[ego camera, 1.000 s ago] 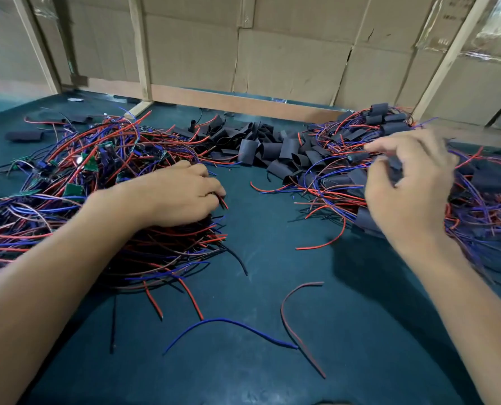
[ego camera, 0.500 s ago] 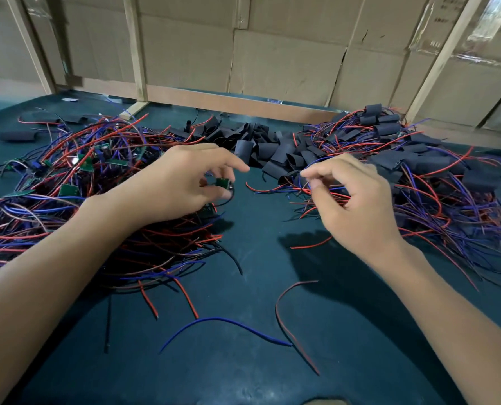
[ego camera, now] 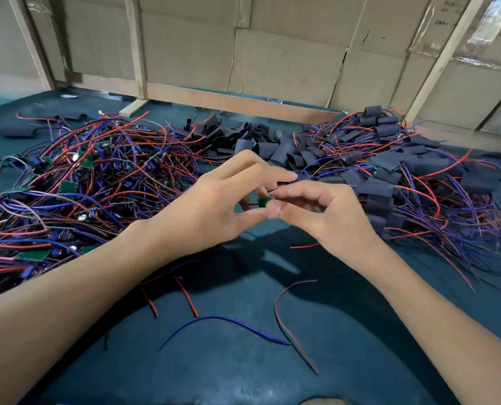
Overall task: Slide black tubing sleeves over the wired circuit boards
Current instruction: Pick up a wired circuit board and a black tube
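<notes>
**Both hands pinch one small green board at frame centre**

The left hand and the right hand meet at the centre of the frame, fingertips pinching a small green circuit board between them; red and blue wires run from it behind the fingers. No sleeve shows on it. Left of centre lies a tangled heap of wired boards. Loose black tubing sleeves are piled at upper centre, and sleeved boards with wires fill the right. All rest on a dark teal table. A stray blue wire and a brownish-red wire lie at lower centre.
</notes>
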The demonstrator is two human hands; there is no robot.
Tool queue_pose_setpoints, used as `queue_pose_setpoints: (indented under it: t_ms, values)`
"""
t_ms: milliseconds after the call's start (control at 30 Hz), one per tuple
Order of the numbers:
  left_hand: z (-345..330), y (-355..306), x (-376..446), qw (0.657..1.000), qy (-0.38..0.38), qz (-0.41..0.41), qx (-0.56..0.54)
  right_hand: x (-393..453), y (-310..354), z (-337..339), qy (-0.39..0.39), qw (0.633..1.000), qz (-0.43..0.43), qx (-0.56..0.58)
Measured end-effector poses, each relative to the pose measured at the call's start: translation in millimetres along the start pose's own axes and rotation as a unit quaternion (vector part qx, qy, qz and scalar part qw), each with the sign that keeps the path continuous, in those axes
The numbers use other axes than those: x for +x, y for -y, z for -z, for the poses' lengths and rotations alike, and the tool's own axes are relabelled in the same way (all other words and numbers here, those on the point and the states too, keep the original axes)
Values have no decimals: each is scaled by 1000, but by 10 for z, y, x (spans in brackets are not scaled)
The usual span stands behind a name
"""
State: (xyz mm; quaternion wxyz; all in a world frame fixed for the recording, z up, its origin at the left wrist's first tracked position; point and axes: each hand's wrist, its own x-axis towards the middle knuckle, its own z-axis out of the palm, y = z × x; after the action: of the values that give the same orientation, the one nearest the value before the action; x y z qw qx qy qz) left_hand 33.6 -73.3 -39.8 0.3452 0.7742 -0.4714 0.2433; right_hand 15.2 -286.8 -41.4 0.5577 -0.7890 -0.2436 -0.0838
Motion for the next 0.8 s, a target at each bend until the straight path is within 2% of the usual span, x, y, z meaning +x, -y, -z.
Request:
queue_pose_setpoints:
  t_ms: [100,233,333,400,500,567,700,800]
  values:
    - [21,-21,-2,998,22,3,55,8,-19,-26,5,999,-13,37]
    - [28,-45,0,985,11,64,162,56,10,-6,-90,995,-22,44]
    - [51,-19,-12,979,24,71,190,75,45,136,-139,973,-28,184]
    - [74,-23,-5,980,20,80,180,65,69,236,-96,957,-38,271]
    - [83,-102,45,980,17,83,183,51,89,291,-12,952,-83,296]
    - [83,-141,72,975,22,81,204,44,86,271,30,961,-105,254]
    - [60,-137,65,957,73,63,273,17,74,233,99,985,-104,99]
    - [-30,-138,27,946,119,82,290,13,89,240,125,979,-134,92]
